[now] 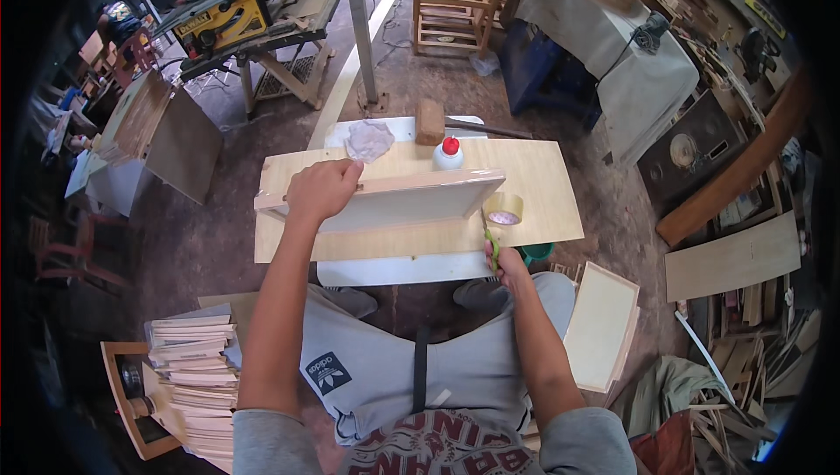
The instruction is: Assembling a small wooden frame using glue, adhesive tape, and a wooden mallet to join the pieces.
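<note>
Plywood board (551, 182): on it, frame (420, 180), bottle (447, 158), tape roll (507, 201); at its near edge, right, scissors (493, 248); behind it, mallet (429, 123); front-left, panel stack (197, 370).

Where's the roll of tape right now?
In the head view, the yellowish roll of tape sits right of centre on the pale board, beside the green-handled scissors in the right hand.
</note>
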### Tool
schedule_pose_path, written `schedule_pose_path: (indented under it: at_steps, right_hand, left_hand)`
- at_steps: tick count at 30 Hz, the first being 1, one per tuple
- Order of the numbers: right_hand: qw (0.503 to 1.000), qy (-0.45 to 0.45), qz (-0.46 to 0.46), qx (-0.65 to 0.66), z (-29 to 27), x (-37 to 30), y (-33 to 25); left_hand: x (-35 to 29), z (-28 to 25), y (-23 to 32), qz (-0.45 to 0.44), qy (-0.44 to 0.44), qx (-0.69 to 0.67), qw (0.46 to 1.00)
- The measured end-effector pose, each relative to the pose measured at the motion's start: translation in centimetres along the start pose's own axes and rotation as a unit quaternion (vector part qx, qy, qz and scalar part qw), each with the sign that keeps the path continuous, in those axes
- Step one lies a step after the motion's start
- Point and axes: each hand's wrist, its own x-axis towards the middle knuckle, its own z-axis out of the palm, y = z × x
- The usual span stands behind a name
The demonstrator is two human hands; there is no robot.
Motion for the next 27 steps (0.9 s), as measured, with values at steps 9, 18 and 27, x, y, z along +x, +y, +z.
schedule_pose_path:
  at_steps: [9,18,27]
  right_hand:
    - [0.982,0.071,0.005,-0.176,2.9,2.1,-1.5]
    - [0.98,0.149,-0.049,-0.126,-0.6,5.0,-1.8]
    - [0.928,0.032,-0.01,-0.371,-4.6,1.1,-3.4]
  left_hand:
    - [-0.3,0.1,-0.5,-0.004,0.014,0.016,1.0]
    - [0.8,0.5,0.2,0.038,0.019,0.015,0.999]
    - [1.2,-0.1,0.7,0.004,0.001,0.028,1.0]
